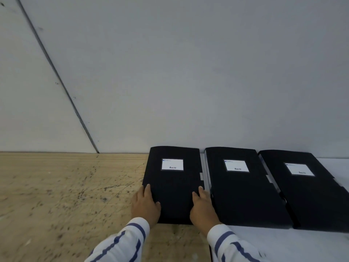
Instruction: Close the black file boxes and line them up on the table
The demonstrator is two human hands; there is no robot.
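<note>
Three closed black file boxes lie flat side by side against the wall, each with a white label on top. My left hand (pixel 145 204) grips the near left edge of the left box (pixel 172 183), and my right hand (pixel 203 207) grips its near right edge. The middle box (pixel 243 190) sits just right of it, a narrow gap between them. The right box (pixel 309 193) lies further right, angled slightly and running toward the frame's edge.
The left box rests on a scratched wooden table (pixel 66 195). The other two lie on a white surface (pixel 283 242) adjoining it. A pale wall (pixel 170 72) with a dark seam rises straight behind the boxes.
</note>
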